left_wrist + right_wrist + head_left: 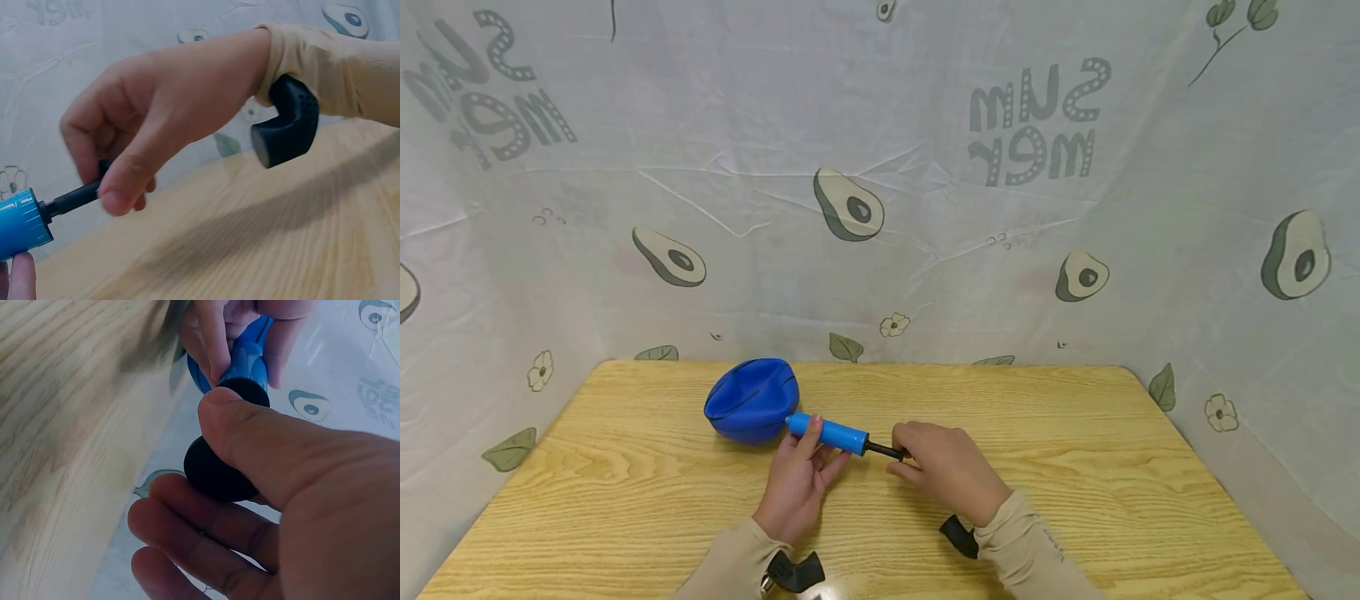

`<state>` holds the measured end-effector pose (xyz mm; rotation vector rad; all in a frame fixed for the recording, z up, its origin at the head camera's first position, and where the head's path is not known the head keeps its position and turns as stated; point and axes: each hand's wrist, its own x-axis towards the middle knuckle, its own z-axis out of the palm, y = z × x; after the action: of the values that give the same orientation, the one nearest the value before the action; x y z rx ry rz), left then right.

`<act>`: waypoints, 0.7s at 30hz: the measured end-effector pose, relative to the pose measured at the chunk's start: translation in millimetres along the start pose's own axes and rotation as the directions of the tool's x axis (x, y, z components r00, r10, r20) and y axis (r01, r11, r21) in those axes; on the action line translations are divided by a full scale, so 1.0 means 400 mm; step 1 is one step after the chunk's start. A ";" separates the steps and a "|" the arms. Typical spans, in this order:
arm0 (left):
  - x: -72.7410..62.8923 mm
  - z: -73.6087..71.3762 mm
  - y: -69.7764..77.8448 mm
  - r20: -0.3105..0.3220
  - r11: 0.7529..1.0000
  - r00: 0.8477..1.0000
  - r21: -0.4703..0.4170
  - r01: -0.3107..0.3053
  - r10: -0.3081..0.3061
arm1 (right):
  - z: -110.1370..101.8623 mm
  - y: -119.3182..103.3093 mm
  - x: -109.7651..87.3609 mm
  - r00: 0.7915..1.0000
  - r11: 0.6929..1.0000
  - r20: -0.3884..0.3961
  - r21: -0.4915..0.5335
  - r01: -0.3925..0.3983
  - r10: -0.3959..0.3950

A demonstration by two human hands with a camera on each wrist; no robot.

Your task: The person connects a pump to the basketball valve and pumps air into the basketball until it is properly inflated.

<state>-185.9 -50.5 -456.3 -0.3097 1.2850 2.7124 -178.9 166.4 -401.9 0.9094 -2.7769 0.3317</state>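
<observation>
A blue hand pump (pixel 838 436) is held at a slant above the table, its nozzle end against a dented, partly deflated blue ball (pixel 752 402) with black lines. My left hand (pixel 796 492) grips the pump's barrel, thumb on top and fingers beneath. At the other end my right hand (pixel 951 467) pinches the black handle (pixel 215 472) between thumb and fingers. Part of the black rod (pixel 75 199) shows between barrel and right hand. Whether a needle enters the ball is too small to tell.
The wood-grain table (pixel 1060 433) lies under both hands. Behind it and at the sides hangs a pale curtain (pixel 760 275) printed with avocados and leaves. A black wrist device (pixel 958 536) sits at the right cuff, another (pixel 795 572) at the left.
</observation>
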 end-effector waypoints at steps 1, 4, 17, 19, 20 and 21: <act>-0.002 0.003 -0.003 0.007 1.000 1.000 0.004 0.004 -0.004 | 0.001 -0.001 0.000 1.000 1.000 0.001 0.002 0.001 -0.001; -0.011 0.009 -0.011 0.031 1.000 0.999 0.011 0.018 -0.018 | 0.006 -0.004 0.003 1.000 1.000 0.002 0.011 0.010 -0.010; -0.023 0.015 -0.015 0.066 0.998 0.998 0.054 0.023 -0.026 | 0.012 -0.007 0.002 0.999 0.998 0.032 0.066 0.007 -0.010; -0.020 0.014 -0.014 0.058 0.999 0.998 0.048 0.018 -0.021 | 0.012 -0.006 0.001 0.999 0.997 0.035 0.083 0.004 -0.007; -0.018 0.013 -0.014 0.055 0.999 0.998 0.048 0.011 -0.014 | 0.012 -0.006 0.001 0.999 0.996 0.035 0.091 0.004 -0.007; -0.017 0.013 -0.013 0.049 0.999 0.999 0.048 0.005 -0.007 | 0.012 -0.006 0.000 0.999 0.995 0.035 0.100 0.004 -0.007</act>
<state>-178.9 -43.4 -455.5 -0.2400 1.3312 2.6623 -178.2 163.3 -406.0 0.9545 -2.8113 0.4621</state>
